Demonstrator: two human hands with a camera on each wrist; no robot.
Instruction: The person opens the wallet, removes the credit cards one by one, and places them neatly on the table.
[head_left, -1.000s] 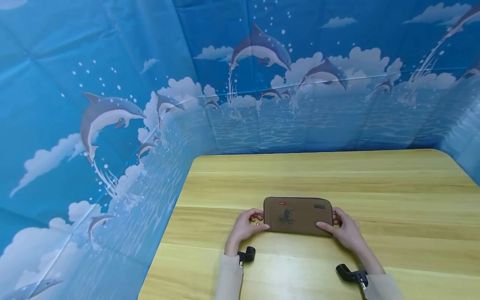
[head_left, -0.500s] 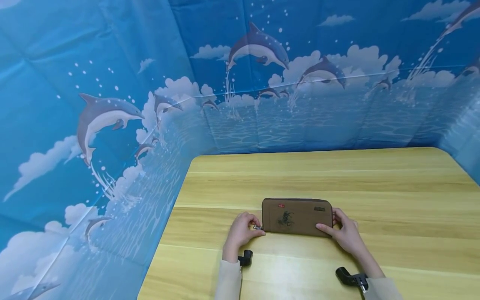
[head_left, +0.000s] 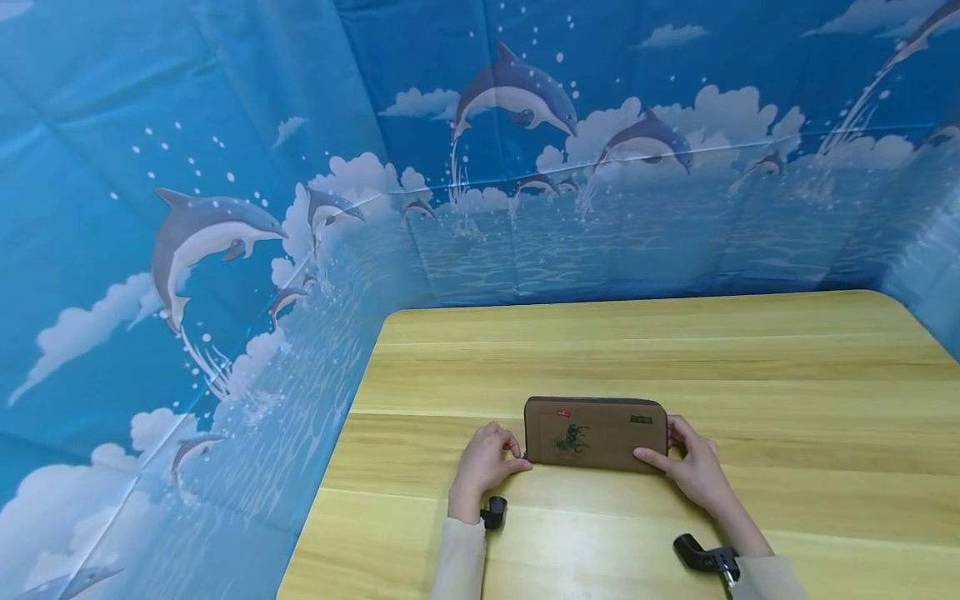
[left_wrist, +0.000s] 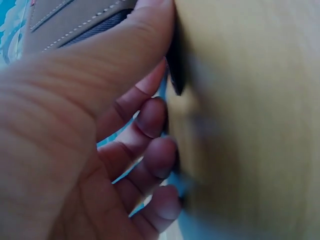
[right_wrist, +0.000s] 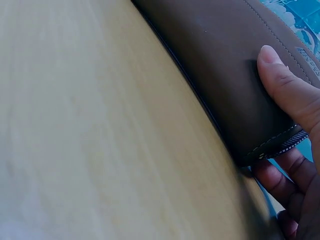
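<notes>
A brown zip-around wallet stands on its long edge on the table, its front with a dark horse print turned toward me. At its lower left corner my left hand pinches with thumb and index finger. A dark tab, seemingly the zipper pull, pokes out below that thumb in the left wrist view; the other fingers curl loosely underneath. My right hand grips the wallet's right end, thumb flat on the front and fingers behind. In the right wrist view the zipper teeth run along that end.
The wooden table stretches away behind the wallet and to both sides. A blue dolphin-print sheet hangs along its back and sides. Black camera mounts sit at both wrists, close over the table.
My left hand has let go of the wallet's left edge and taken the zipper pull. The pull, seen sticking out left half a second ago, is now mostly hidden. The right hand keeps its grip.
</notes>
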